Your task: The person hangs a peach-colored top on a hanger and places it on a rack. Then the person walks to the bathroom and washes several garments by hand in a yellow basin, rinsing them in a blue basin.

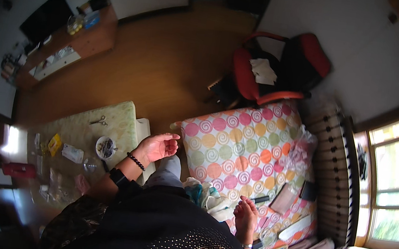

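Observation:
My left hand is held out at the near right corner of the marble-patterned table, palm partly turned up and fingers loosely bent. Nothing shows in it. Dark beads and a black watch band circle that wrist. My right hand hovers over the edge of the bed with its polka-dot and swirl cover, fingers half curled and nothing visible in them. Closest to it are a crumpled white and teal cloth and a dark slim object. A brown flat pouch lies farther right.
Scissors and a white bowl sit on the table among small packages. A red and black chair stands beyond the bed, a white cloth on its seat. At the far left is a wooden cabinet with a screen.

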Motion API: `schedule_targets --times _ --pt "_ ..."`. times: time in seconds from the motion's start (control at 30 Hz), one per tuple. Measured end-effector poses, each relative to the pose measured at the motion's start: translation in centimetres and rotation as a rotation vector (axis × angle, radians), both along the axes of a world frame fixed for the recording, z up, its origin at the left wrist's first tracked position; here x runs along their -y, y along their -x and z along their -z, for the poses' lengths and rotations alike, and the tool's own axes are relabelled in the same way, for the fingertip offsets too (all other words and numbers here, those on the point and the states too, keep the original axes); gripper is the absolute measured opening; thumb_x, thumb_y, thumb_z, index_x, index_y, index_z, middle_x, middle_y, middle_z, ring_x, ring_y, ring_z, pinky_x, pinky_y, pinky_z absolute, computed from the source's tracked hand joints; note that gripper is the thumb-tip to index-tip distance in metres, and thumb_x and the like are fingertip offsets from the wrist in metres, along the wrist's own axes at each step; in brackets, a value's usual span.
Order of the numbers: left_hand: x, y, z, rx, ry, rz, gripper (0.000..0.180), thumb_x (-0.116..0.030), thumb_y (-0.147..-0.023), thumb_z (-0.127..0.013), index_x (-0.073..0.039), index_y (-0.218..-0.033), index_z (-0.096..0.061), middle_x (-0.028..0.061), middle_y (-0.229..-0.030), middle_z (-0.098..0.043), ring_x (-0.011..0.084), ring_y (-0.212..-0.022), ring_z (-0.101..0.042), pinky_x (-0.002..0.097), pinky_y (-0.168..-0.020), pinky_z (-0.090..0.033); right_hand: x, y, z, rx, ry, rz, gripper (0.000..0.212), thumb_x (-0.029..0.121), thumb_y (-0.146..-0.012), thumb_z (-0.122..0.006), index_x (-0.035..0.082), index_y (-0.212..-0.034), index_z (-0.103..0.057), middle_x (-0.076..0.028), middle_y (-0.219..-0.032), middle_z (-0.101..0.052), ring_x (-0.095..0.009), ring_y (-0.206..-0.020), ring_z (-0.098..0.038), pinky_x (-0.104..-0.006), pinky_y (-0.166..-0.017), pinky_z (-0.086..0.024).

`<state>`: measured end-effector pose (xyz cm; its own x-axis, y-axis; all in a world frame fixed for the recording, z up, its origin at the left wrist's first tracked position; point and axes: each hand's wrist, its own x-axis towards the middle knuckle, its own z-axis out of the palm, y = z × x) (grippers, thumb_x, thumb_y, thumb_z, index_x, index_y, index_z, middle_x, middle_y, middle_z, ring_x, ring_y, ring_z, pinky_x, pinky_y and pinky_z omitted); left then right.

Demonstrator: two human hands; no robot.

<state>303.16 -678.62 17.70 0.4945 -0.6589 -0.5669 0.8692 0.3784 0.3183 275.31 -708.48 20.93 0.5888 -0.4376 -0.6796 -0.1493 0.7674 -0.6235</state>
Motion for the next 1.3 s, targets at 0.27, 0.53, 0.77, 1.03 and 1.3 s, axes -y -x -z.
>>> schedule_targets --times 0.27,0.53,0.77,1.03,1.3 --pt "-2.2 -14.5 5.3 -0.095 0.047 -0.157 0.022 -0.014 -0.092 -0.055 0.001 -0.106 -0.063 0.0060 -0.087 -0.066 0.0197 -0.083 -0.062 0.0357 -0.080 -0.051 -0.1 -14.3 0.7 -0.020 0.057 0.010 0.011 0.005 -0.088 -0.062 0.001 -0.097 -0.065 -0.003 -0.076 -0.062 -0.010 -0.062 -0.055 -0.0200 -0.054 -0.043" --pt "-6.6 -36.1 9.6 -0.237 -0.035 -0.125 0.020 -0.015 -0.094 -0.053 -0.001 -0.105 -0.062 0.0049 -0.086 -0.064 0.0187 -0.083 -0.060 0.0342 -0.082 -0.051 -4.8 -38.3 4.5 -0.127 -0.002 -0.053 0.012 0.002 -0.088 -0.060 0.000 -0.099 -0.063 -0.002 -0.072 -0.058 -0.012 -0.059 -0.052 -0.0259 -0.053 -0.042" --pt "-11.9 -46.6 8.2 -0.184 -0.064 -0.158 0.019 -0.016 -0.096 -0.052 -0.002 -0.103 -0.062 0.0056 -0.086 -0.064 0.0187 -0.082 -0.063 0.0314 -0.079 -0.053 -6.2 -55.0 4.1 -0.105 -0.014 -0.147 0.012 0.004 -0.089 -0.058 0.002 -0.098 -0.066 -0.003 -0.076 -0.062 -0.013 -0.064 -0.056 -0.0276 -0.056 -0.046" --pt "-13.0 -54.4 8.3 -0.164 -0.069 -0.281 0.021 -0.017 -0.095 -0.052 -0.003 -0.106 -0.062 0.0051 -0.088 -0.066 0.0198 -0.085 -0.063 0.0327 -0.082 -0.051 -5.5 -67.4 5.6 -0.086 -0.007 -0.237 0.009 0.006 -0.089 -0.061 0.004 -0.097 -0.064 -0.003 -0.074 -0.062 -0.012 -0.060 -0.057 -0.0252 -0.051 -0.047" --pt "-11.5 -66.2 10.1 -0.123 0.041 -0.490 0.023 -0.016 -0.096 -0.051 0.001 -0.107 -0.061 0.0085 -0.088 -0.066 0.0213 -0.085 -0.063 0.0349 -0.082 -0.052 -1.1 -85.6 4.7 -0.022 0.061 -0.445 0.016 0.007 -0.090 -0.057 0.001 -0.105 -0.061 -0.003 -0.078 -0.060 -0.011 -0.063 -0.055 -0.0239 -0.053 -0.045"
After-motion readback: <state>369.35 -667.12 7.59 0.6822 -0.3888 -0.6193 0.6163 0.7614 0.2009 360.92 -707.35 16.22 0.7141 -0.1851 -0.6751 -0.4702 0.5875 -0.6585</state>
